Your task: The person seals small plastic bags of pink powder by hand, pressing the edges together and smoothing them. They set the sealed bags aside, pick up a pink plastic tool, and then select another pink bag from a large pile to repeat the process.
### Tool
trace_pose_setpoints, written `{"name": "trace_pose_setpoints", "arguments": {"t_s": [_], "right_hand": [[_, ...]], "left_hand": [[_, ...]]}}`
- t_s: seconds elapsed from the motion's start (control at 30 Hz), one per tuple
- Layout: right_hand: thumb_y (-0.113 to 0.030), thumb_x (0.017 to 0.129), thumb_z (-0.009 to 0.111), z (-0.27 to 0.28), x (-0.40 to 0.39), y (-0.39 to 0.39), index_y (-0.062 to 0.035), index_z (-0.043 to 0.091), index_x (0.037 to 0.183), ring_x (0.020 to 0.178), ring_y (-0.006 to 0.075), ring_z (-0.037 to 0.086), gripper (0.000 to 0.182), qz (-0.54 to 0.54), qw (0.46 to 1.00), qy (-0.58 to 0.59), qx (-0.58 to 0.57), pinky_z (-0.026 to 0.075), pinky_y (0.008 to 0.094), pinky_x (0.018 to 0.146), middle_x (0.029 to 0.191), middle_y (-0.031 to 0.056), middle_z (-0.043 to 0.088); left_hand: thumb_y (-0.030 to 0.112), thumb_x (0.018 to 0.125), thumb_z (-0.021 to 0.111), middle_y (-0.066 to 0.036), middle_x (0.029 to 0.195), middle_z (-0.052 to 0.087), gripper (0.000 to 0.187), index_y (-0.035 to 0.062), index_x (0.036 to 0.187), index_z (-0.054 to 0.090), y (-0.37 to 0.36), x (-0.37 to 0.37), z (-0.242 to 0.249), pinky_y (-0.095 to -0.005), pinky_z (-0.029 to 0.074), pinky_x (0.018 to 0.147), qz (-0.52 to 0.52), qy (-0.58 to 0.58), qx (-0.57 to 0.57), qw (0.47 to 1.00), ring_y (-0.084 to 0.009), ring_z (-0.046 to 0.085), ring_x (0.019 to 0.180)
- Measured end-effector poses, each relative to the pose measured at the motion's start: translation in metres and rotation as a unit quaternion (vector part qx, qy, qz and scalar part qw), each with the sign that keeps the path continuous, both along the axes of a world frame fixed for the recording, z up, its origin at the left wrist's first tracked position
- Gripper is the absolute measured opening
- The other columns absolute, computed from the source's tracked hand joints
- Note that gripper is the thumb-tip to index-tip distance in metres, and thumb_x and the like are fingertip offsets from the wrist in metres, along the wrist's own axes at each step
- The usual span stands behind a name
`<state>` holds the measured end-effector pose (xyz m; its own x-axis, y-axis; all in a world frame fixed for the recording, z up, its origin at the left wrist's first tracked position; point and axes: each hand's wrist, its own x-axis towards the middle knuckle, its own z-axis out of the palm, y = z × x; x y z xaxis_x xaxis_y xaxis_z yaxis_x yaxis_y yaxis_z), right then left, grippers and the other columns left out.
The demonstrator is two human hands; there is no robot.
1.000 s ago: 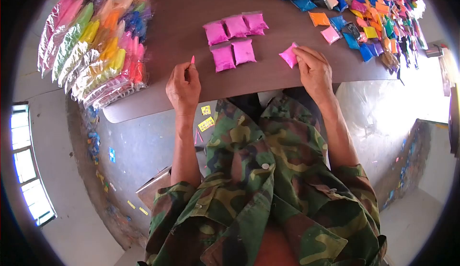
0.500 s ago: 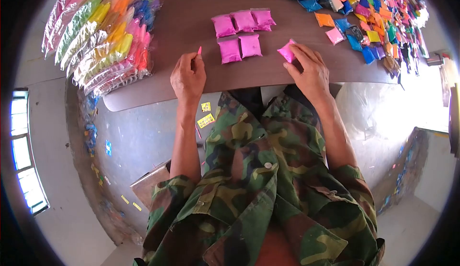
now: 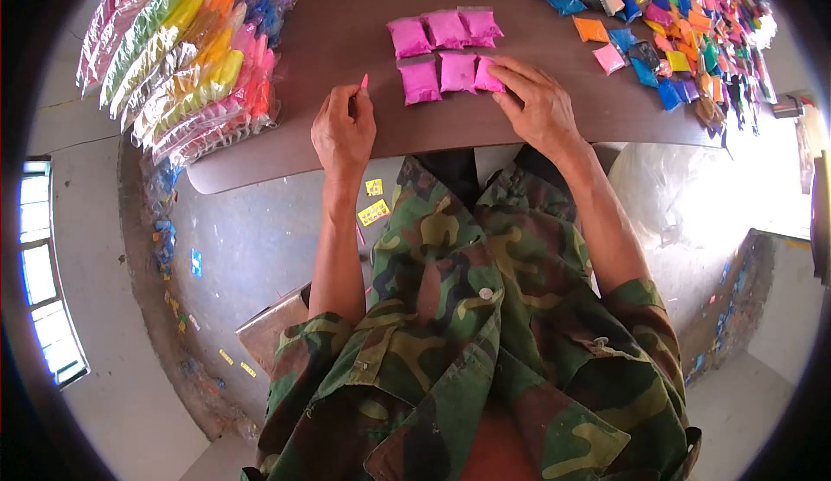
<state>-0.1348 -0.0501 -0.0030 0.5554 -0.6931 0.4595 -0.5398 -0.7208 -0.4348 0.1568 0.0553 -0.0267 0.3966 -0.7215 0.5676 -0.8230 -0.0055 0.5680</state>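
Observation:
My left hand (image 3: 344, 126) is closed near the table's front edge, and a small pink pointed piece (image 3: 364, 81) sticks up from between its thumb and fingers. I cannot make out what that piece is. To the right, my right hand (image 3: 538, 104) has its fingers and thumb on a small bright pink packet (image 3: 486, 75), which lies at the right end of the nearer row. Beside it in that row are two more pink packets (image 3: 420, 79). Just beyond, another row of three pink packets (image 3: 445, 30) lies side by side. Fingertips partly cover the held packet.
Clear bags of long, coloured contents (image 3: 195, 65) are piled on the left of the brown table (image 3: 338, 13). A heap of small multicoloured packets (image 3: 666, 22) spreads over the right side. Yellow printed cards (image 3: 373, 213) and scraps lie on the floor below.
My right hand has moved left with the pink packet, bringing it against the right end of the nearer row. The left hand stays almost where it was, still holding the pink piece.

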Motion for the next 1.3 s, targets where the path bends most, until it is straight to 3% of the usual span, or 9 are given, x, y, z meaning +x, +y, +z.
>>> {"name": "trace_pose_setpoints", "arguments": {"t_s": [0.3, 0.4, 0.47, 0.57, 0.73, 0.87, 1.07, 1.3], "right_hand": [[-0.012, 0.094, 0.074, -0.006, -0.001, -0.004, -0.0105, 0.076, 0.127, 0.124, 0.0330, 0.067, 0.034, 0.002, 1.000, -0.007, -0.008, 0.055, 0.0453, 0.106, 0.139, 0.0078, 0.069], [-0.010, 0.094, 0.071, -0.006, -0.002, -0.003, -0.0081, 0.075, 0.124, 0.123, 0.0336, 0.067, 0.031, 0.008, 0.999, -0.031, -0.014, 0.055, 0.0456, 0.104, 0.136, 0.0100, 0.070], [-0.008, 0.093, 0.069, -0.014, -0.005, -0.005, -0.0063, 0.075, 0.122, 0.121, 0.0339, 0.068, 0.029, 0.010, 0.998, -0.057, -0.035, 0.056, 0.0459, 0.102, 0.134, 0.0114, 0.070], [-0.005, 0.093, 0.066, -0.002, -0.015, 0.001, -0.0056, 0.074, 0.121, 0.116, 0.0349, 0.069, 0.029, 0.006, 0.998, -0.052, -0.030, 0.056, 0.0459, 0.099, 0.133, 0.0133, 0.070], [-0.003, 0.094, 0.065, 0.000, -0.038, 0.002, -0.0069, 0.072, 0.124, 0.116, 0.0350, 0.070, 0.031, -0.012, 0.999, -0.046, -0.022, 0.056, 0.0451, 0.099, 0.134, 0.0131, 0.069], [-0.004, 0.095, 0.069, 0.005, -0.066, -0.005, -0.0063, 0.071, 0.129, 0.121, 0.0324, 0.070, 0.034, -0.068, 0.995, -0.066, -0.039, 0.057, 0.0440, 0.100, 0.139, 0.0117, 0.068], [-0.001, 0.093, 0.071, 0.033, -0.124, -0.049, -0.0048, 0.073, 0.126, 0.111, 0.0354, 0.074, 0.033, -0.200, 0.971, -0.109, -0.075, 0.062, 0.0431, 0.090, 0.132, 0.0139, 0.072], [-0.005, 0.097, 0.071, 0.050, -0.189, -0.119, -0.0026, 0.074, 0.123, 0.109, 0.0370, 0.075, 0.026, -0.344, 0.914, -0.158, -0.150, 0.062, 0.0424, 0.089, 0.130, 0.0150, 0.074]], "left_hand": [[0.011, 0.097, 0.074, -0.012, 0.082, 0.070, 0.007, 0.0056, 0.096, 0.070, 0.000, -0.001, 0.001, -0.0430, 0.054, 0.068, 0.004, 0.009, 0.028, 1.000, -0.0321, 0.068, 0.072], [0.013, 0.099, 0.073, -0.012, 0.080, 0.070, 0.008, 0.0053, 0.100, 0.073, -0.002, 0.002, -0.004, -0.0382, 0.054, 0.067, 0.007, -0.041, -0.003, 0.999, -0.0256, 0.068, 0.069], [0.012, 0.098, 0.073, -0.013, 0.085, 0.070, 0.005, 0.0072, 0.099, 0.072, -0.001, 0.001, -0.004, -0.0431, 0.054, 0.068, 0.004, -0.017, 0.007, 1.000, -0.0328, 0.069, 0.074], [0.012, 0.100, 0.072, -0.014, 0.088, 0.071, 0.005, 0.0070, 0.100, 0.072, -0.001, 0.001, -0.005, -0.0448, 0.054, 0.069, 0.012, -0.010, 0.018, 1.000, -0.0355, 0.070, 0.077], [0.012, 0.101, 0.071, -0.014, 0.084, 0.071, 0.008, 0.0041, 0.103, 0.072, 0.000, 0.001, -0.003, -0.0419, 0.053, 0.067, 0.003, -0.017, 0.025, 1.000, -0.0283, 0.069, 0.072], [0.011, 0.101, 0.071, -0.014, 0.084, 0.071, 0.008, 0.0026, 0.103, 0.071, 0.000, -0.001, 0.000, -0.0416, 0.053, 0.066, 0.001, -0.028, 0.022, 0.999, -0.0293, 0.069, 0.072], [0.010, 0.101, 0.070, -0.015, 0.086, 0.071, 0.009, 0.0018, 0.103, 0.072, -0.001, 0.005, -0.007, -0.0427, 0.053, 0.067, 0.028, -0.052, 0.063, 0.996, -0.0299, 0.069, 0.075], [0.013, 0.102, 0.069, -0.015, 0.091, 0.073, 0.014, 0.0001, 0.106, 0.072, -0.001, 0.009, -0.014, -0.0413, 0.055, 0.067, 0.037, -0.035, 0.072, 0.996, -0.0287, 0.071, 0.078]]}}
